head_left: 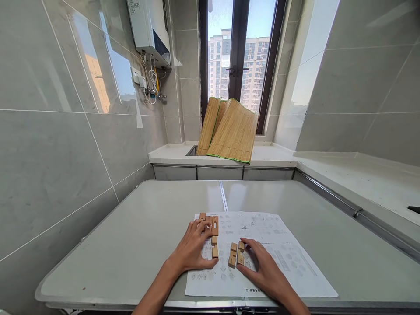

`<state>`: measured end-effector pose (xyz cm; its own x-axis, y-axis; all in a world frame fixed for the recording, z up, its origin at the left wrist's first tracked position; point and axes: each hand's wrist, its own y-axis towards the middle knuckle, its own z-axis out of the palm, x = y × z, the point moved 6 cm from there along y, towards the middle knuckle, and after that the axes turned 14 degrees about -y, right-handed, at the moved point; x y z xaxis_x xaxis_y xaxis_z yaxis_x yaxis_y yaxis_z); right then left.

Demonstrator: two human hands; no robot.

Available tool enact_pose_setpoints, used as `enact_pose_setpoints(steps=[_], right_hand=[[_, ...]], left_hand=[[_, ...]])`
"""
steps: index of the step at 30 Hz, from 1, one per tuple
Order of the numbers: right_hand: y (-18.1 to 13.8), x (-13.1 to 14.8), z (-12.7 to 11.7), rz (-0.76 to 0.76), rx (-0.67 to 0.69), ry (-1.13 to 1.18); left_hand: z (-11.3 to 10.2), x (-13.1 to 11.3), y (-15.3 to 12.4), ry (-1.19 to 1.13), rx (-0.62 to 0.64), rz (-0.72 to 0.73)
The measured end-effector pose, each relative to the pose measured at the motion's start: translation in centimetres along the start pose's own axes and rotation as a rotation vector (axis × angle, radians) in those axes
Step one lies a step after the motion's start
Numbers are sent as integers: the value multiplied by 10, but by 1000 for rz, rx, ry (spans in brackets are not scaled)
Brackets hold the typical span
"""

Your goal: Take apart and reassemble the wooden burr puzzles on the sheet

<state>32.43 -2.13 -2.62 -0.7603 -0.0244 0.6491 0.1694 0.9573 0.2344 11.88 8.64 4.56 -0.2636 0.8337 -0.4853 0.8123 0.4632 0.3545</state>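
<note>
Several small notched wooden puzzle pieces lie on a printed paper sheet (256,223). My left hand (193,247) curves around the left group, its thumb at the lower end of a notched piece (215,252) and its fingertips on the upper pieces beside a slotted wooden piece (215,225). Part of this group is hidden under the fingers. My right hand (262,264) pinches another notched piece (240,259) lengthwise between thumb and index finger. Just left of it, close alongside, is a similar notched piece (232,258) that neither hand appears to grip.
The sheet lies on a pale folding table (131,245) with a seam down its middle. Behind the table runs a white ledge (272,153) bearing a folded bamboo mat (232,131) before the window. Tiled walls rise at both sides; a water heater (147,30) hangs at left.
</note>
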Motion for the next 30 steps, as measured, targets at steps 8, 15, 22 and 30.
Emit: enact_pose_setpoints(steps=[8,15,22,30], right_hand=[[0,19,-18,-35,-70,54],[-1,5,-15,70,-100,85],[1,1,-17,48,-194,86],[-3,-8,-18,133,-249,168]], left_hand=[[31,-11,22,-160,164,58],[38,-19,37,-349,86,30],[51,-34,48,-463,1,-44],[71,-36,47,-402,-32,-74]])
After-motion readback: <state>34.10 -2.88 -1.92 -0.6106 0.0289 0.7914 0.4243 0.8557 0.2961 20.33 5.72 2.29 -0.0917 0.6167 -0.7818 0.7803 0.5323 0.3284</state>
